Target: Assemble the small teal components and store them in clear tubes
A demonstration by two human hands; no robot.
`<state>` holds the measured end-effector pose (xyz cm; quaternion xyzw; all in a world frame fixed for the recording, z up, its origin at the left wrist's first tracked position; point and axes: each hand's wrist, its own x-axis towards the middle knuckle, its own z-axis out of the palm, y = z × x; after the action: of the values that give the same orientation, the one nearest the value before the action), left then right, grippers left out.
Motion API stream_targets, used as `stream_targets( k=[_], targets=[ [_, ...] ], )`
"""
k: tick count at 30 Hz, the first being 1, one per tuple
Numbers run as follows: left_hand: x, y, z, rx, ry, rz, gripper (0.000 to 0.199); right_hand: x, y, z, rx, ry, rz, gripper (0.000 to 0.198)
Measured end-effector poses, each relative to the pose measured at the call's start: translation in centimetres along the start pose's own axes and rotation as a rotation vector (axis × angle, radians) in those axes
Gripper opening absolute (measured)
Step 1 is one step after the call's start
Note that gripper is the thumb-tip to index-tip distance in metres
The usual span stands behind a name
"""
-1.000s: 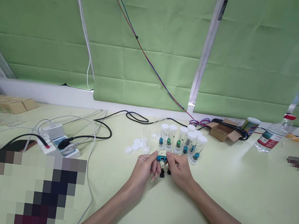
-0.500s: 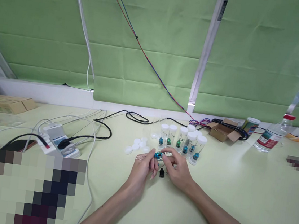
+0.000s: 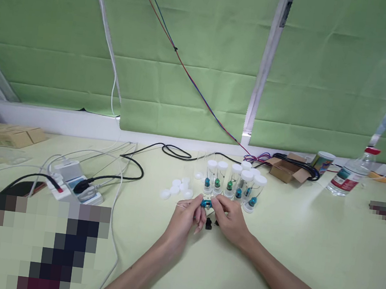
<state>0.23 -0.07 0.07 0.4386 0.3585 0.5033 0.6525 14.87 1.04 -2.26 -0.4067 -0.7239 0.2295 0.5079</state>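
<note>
L hand (image 3: 185, 219) & R hand (image 3: 231, 218) pinching sm. blue part (image 3: 207, 204), long axis approx. L-to-R, ends twd hands

Between my hands (image 3: 185, 218) sits a small part (image 3: 207, 203), with a cluster of tubes (image 3: 235, 179) standing on the counter (image 3: 232, 280) just behind it and loose caps (image 3: 175, 189) to their left. Farther left lies a power strip (image 3: 75, 182), a box (image 3: 7, 136) beyond it. At the back right, a carton (image 3: 283, 172) with a cable (image 3: 298, 162) across it, a canister (image 3: 323, 163) and a bottle (image 3: 351, 175) follow one another rightward.
</note>
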Motion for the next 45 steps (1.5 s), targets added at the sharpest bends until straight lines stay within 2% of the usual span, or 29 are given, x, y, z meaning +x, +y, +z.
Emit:
stream_targets(
  k=[17,20,24,28,34,45],
  targets=[
    [0.02,0.01,0.16,0.019,-0.006,-0.023,0.052,0.14,0.45,0.27,0.006,0.099,-0.01,0.05],
    [-0.04,0.15,0.18,-0.022,0.018,-0.022,0.052,0.0,0.31,0.17,0.009,0.09,0.02,0.043],
    [-0.05,0.37,0.11,-0.08,0.05,-0.025,0.051,-0.19,-0.1,0.02,0.069,0.012,0.062,0.025],
    [-0.04,0.42,0.09,-0.121,0.055,-0.051,0.049,-0.19,-0.31,0.02,0.09,-0.05,0.039,0.024],
    [-0.13,0.56,0.25,-0.114,0.041,-0.077,0.05,-0.17,-0.04,0.06,0.079,-0.044,0.033,0.02],
    [-0.12,0.35,0.13,-0.072,-0.007,-0.091,0.05,0.01,-0.06,-0.07,-0.006,0.011,0.011,0.038]
  ],
)
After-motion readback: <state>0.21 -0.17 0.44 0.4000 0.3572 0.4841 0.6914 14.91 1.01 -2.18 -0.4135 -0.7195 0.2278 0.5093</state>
